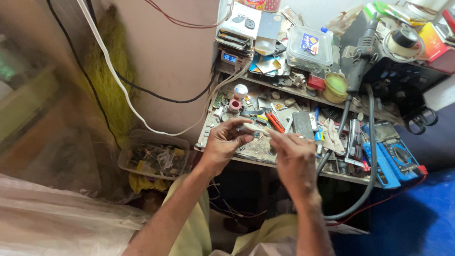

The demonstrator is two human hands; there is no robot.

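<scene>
Both hands are meeting mid-frame, the left hand (222,142) and right hand (294,156) pinching a small white part (253,127) above the cluttered workbench (256,149), work apparently midway.

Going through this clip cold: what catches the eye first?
Two bare hands meet at the centre: the left hand and right hand pinch a small white part between them, above a crowded workbench. At right lies a blue multimeter with a thick grey hose curving past it. At left, a clear plastic tub of small parts sits by the wall.
</scene>
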